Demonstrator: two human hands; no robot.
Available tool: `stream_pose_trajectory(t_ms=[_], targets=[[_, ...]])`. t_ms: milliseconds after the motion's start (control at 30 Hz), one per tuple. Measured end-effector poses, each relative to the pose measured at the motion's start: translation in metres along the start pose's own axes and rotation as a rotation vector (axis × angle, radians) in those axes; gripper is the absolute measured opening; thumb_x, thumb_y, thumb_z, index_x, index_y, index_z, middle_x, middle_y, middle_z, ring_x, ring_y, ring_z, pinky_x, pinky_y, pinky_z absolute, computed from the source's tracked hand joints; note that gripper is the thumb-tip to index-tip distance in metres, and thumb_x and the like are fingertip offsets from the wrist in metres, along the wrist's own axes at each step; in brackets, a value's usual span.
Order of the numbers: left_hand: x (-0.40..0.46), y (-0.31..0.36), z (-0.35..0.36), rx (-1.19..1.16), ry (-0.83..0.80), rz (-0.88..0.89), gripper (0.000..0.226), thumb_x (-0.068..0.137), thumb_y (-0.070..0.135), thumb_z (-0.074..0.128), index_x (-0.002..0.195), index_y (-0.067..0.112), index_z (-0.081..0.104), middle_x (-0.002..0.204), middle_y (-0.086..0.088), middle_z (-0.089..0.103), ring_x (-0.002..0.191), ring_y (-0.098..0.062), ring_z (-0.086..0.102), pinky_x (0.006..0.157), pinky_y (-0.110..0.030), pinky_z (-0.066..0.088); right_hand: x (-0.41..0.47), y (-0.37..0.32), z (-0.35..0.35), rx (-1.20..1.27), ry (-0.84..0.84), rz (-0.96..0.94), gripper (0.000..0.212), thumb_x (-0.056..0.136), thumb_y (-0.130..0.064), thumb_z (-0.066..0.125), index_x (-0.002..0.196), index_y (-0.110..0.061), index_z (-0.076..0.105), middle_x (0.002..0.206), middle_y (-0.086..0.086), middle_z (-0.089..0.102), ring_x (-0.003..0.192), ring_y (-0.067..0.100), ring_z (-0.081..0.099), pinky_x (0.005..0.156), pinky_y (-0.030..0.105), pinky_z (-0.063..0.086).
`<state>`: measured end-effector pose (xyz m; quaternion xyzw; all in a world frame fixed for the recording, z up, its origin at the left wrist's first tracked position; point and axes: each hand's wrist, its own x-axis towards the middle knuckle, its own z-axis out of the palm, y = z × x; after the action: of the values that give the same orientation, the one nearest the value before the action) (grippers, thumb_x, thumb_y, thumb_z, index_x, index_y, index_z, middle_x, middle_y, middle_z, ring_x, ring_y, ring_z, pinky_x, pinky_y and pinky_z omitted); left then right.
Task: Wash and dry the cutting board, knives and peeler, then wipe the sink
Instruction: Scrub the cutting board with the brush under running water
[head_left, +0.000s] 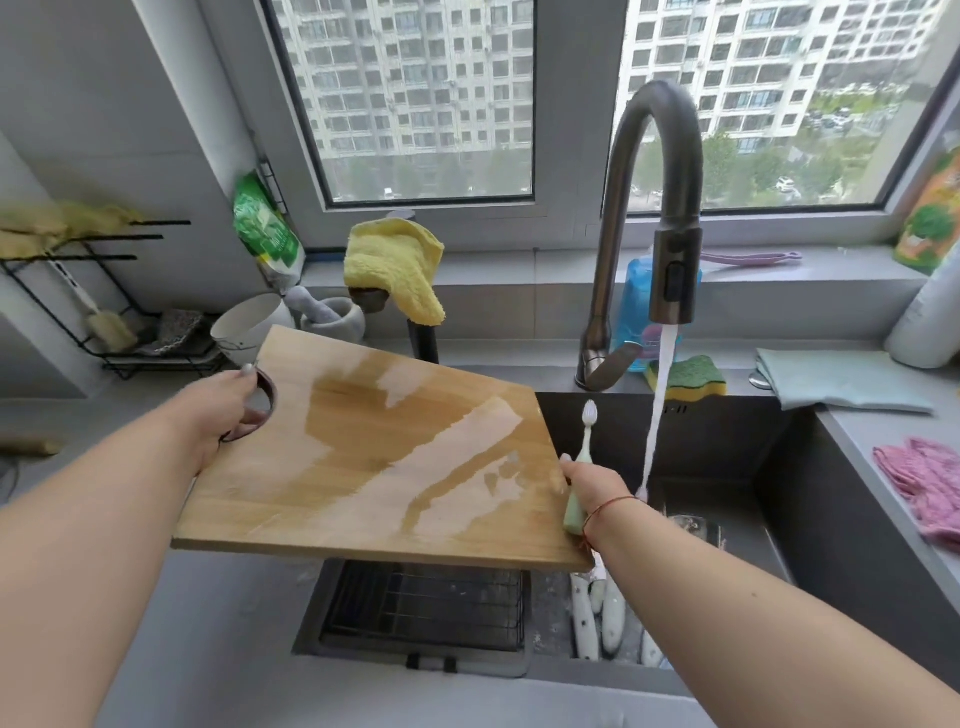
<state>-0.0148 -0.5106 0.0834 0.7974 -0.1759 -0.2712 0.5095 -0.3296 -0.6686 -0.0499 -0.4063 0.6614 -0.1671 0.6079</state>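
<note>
Head view: left hand (228, 410) grips the wet wooden cutting board (384, 452) through its handle hole, fingers curled round the rim, holding it tilted above the sink (727, 447). Right hand (597, 488) holds its opposite edge, fingers also clamped on a green toothbrush (584, 457). Faucet (649, 218) runs. White-handled knives (602, 613) lie in the sink.

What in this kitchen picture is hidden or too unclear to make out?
Head view only:
- Knives: only pale handles show; the cutting board and right forearm cover the rest.
- Peeler: cannot be told apart among those handles.
- Sink floor: mostly behind the board.
- Right hand: its fingers are hidden; it holds a green brush.
</note>
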Motion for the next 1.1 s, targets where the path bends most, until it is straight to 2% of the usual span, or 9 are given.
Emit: stream_pose_trajectory(t_ms=[100,200,300,433,533,633,700,900,1100], targets=[[0.008,0.005,-0.018,0.007,0.015,0.008,0.021,0.106,0.03,0.032,0.122,0.022,0.043,0.063,-0.008,0.058,0.029,-0.002,0.052,0.031,-0.014,0.041,-0.002,0.0,0.02,0.023,-0.042,-0.004,0.051,0.088,-0.043,0.061,0.117,-0.001,0.057,0.108,0.014,0.063,0.101,0.031,0.061,0.094,0.041,0.049],[0.018,0.005,-0.033,0.046,0.016,-0.017,0.034,0.106,0.033,0.032,0.133,0.017,0.045,0.073,-0.012,0.054,0.03,-0.005,0.054,0.034,-0.014,0.042,-0.008,-0.002,0.036,-0.029,-0.016,-0.06,0.042,0.091,-0.037,0.058,0.113,-0.001,0.059,0.1,0.01,0.062,0.091,0.028,0.059,0.081,0.033,0.047],[0.025,-0.001,-0.035,0.057,0.011,-0.02,0.041,0.106,0.032,0.033,0.136,0.008,0.046,0.066,-0.011,0.055,0.029,-0.003,0.052,0.032,-0.011,0.04,-0.012,-0.005,0.046,-0.167,0.06,-0.158,0.036,0.096,-0.036,0.049,0.111,-0.006,0.06,0.093,0.006,0.055,0.086,0.026,0.053,0.074,0.029,0.039],[0.02,0.002,-0.036,0.025,-0.009,0.011,0.018,0.105,0.029,0.038,0.115,0.018,0.049,0.07,-0.006,0.055,0.037,-0.006,0.056,0.033,-0.009,0.04,-0.016,-0.003,0.06,-0.196,0.093,-0.221,0.032,0.096,-0.033,0.047,0.109,-0.007,0.061,0.087,0.005,0.055,0.081,0.027,0.051,0.069,0.029,0.035],[0.019,0.006,-0.042,0.044,-0.054,0.001,0.016,0.102,0.026,0.046,0.105,0.013,0.054,0.056,-0.003,0.061,0.036,-0.007,0.056,0.035,-0.012,0.042,-0.018,-0.003,0.067,-0.247,0.106,-0.255,0.034,0.096,-0.03,0.045,0.111,-0.004,0.061,0.086,0.006,0.055,0.078,0.027,0.048,0.065,0.03,0.032],[0.022,0.007,-0.048,0.058,-0.024,0.005,0.02,0.103,0.025,0.045,0.117,0.013,0.053,0.069,-0.009,0.059,0.038,-0.006,0.056,0.037,-0.014,0.043,-0.014,-0.002,0.08,-0.186,0.04,-0.234,0.036,0.095,-0.031,0.047,0.117,-0.004,0.058,0.093,0.008,0.056,0.08,0.025,0.051,0.058,0.029,0.032],[0.021,0.009,-0.046,0.083,0.017,0.019,0.031,0.104,0.025,0.041,0.13,0.011,0.05,0.082,-0.012,0.054,0.054,-0.015,0.055,0.045,-0.017,0.046,-0.013,0.0,0.087,-0.15,-0.013,-0.196,0.035,0.096,-0.029,0.049,0.119,-0.003,0.056,0.086,0.005,0.053,0.074,0.02,0.05,0.056,0.029,0.032],[0.027,0.0,-0.031,0.138,0.039,0.076,0.037,0.104,0.028,0.039,0.137,0.013,0.045,0.077,-0.008,0.049,0.061,-0.016,0.044,0.039,-0.012,0.041,0.0,0.01,0.098,-0.11,-0.1,-0.169,0.037,0.094,-0.031,0.055,0.123,-0.009,0.056,0.11,0.01,0.061,0.096,0.029,0.058,0.073,0.029,0.043],[0.027,-0.008,-0.019,0.119,-0.029,0.147,0.052,0.084,0.018,0.074,0.129,0.018,0.05,0.095,0.001,0.06,0.079,-0.012,0.057,0.059,-0.024,0.045,0.002,0.007,0.098,-0.21,-0.072,-0.161,0.039,0.097,-0.03,0.049,0.13,-0.009,0.051,0.111,0.011,0.058,0.099,0.03,0.055,0.081,0.031,0.042]])
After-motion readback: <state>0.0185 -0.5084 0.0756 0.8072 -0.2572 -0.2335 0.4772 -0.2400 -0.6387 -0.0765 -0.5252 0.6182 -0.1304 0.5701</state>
